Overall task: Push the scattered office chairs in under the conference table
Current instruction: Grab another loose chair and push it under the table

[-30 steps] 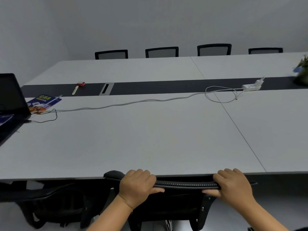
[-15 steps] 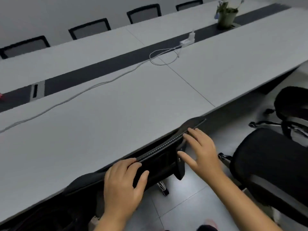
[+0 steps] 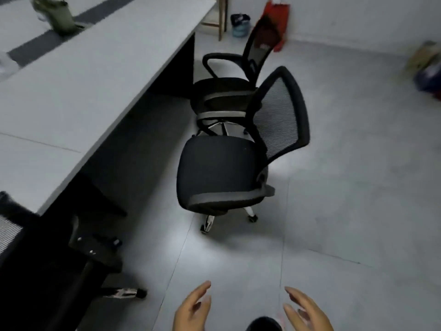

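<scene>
The grey conference table (image 3: 78,82) fills the upper left. A black mesh-backed office chair (image 3: 222,168) stands on the floor away from the table's edge, seat turned toward me. Behind it a second black chair with armrests (image 3: 224,87) sits near the table's end. At the lower left, a third chair (image 3: 47,254) is tucked against the table, only its back and base showing. My left hand (image 3: 191,309) and my right hand (image 3: 303,311) hover at the bottom of the view, fingers apart, holding nothing, well short of the nearest loose chair.
A potted plant (image 3: 57,15) stands on the table's dark centre strip. A wooden stool leg (image 3: 220,17), a small blue bin (image 3: 239,26) and a red bag (image 3: 276,17) sit by the far wall. A bag (image 3: 427,65) lies at the right. Grey tiled floor (image 3: 358,187) surrounds the chairs.
Both hands have let go of the chair back they gripped, which now sits against the table at the left. My view has swung right toward two loose chairs.
</scene>
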The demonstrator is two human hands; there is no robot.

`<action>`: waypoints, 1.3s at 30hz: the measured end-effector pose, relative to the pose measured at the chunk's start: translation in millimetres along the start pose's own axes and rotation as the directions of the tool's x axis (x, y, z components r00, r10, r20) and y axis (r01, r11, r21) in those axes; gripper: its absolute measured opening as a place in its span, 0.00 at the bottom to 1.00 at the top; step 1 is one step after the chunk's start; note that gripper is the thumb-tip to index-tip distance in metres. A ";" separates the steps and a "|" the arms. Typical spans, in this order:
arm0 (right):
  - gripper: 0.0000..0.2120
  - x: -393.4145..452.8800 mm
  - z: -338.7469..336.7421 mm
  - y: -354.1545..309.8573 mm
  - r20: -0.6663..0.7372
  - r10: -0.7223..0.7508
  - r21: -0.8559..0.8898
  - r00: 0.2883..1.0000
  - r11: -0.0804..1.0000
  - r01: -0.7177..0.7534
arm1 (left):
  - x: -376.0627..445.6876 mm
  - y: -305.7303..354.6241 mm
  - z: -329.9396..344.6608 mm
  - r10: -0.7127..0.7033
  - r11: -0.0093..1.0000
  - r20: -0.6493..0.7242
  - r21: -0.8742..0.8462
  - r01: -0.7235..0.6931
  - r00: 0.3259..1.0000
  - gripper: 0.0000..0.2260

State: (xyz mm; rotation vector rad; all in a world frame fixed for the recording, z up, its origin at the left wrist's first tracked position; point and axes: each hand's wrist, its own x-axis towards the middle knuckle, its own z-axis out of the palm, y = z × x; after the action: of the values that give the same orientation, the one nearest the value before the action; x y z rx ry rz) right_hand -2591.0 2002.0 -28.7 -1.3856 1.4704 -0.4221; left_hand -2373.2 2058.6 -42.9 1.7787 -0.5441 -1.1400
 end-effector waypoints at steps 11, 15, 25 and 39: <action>0.16 27.5 -210.5 81.9 -0.261 0.136 0.237 0.956 0.969 -0.073 | 0.7 50.2 250.6 0.041 0.981 0.380 0.161 -0.110 0.924 0.11; 0.17 60.2 -249.2 81.7 -0.286 0.150 0.300 0.946 0.952 -0.060 | 29.7 85.6 310.0 0.103 0.976 0.413 0.131 -0.171 0.905 0.13; 0.18 210.1 -395.5 92.8 -0.400 0.277 0.288 0.874 0.943 -0.167 | 179.6 154.7 476.7 0.083 0.985 0.313 0.121 -0.126 0.946 0.07; 0.26 525.0 -573.3 -5.1 -0.129 0.018 0.110 0.992 0.994 -0.004 | 327.8 285.7 594.9 0.142 0.990 -0.160 0.027 -0.139 0.977 0.15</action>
State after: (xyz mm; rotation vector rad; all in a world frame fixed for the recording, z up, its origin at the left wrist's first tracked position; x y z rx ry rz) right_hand -2963.9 1320.1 -11.7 -1.2821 1.5356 -0.5865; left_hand -2707.7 1402.1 -31.8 1.7976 -0.5729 -0.8884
